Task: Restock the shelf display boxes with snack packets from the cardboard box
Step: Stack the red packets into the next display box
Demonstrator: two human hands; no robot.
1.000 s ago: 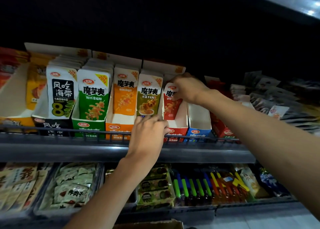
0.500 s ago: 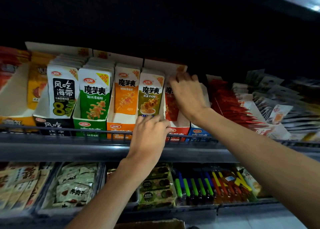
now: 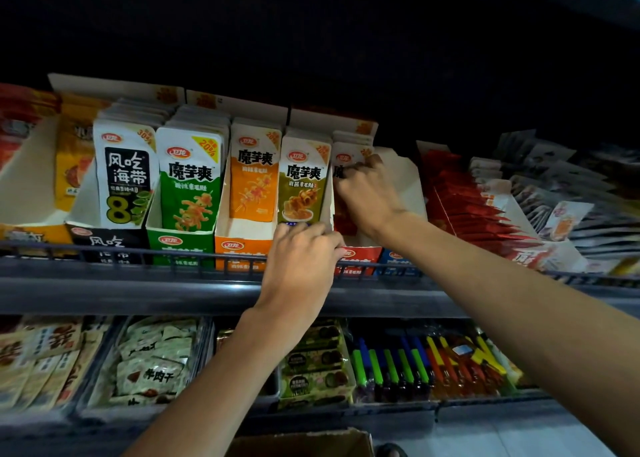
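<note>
Right grip [image 3: 367,193] pinches red packets [image 3: 346,153]; left [image 3: 301,252] holds box [image 3: 328,197].

right hand [image 3: 367,193] — fingers now curled, lower on red packets [image 3: 347,156]

Black display box [image 3: 104,245]: on the upper shelf, full of upright white and black packets [image 3: 123,176].
Green display box [image 3: 180,243]: just to the right, full of green packets [image 3: 190,179].
Orange display box [image 3: 242,247]: orange packets [image 3: 254,176] stand further back, the front part is bare.
Olive packets [image 3: 303,179]: upright, next on the right.
Red display box [image 3: 358,254]: red packets [image 3: 346,157] upright, partly hidden.
Cardboard box [image 3: 301,442]: at the bottom edge, only the rim shows.
</note>
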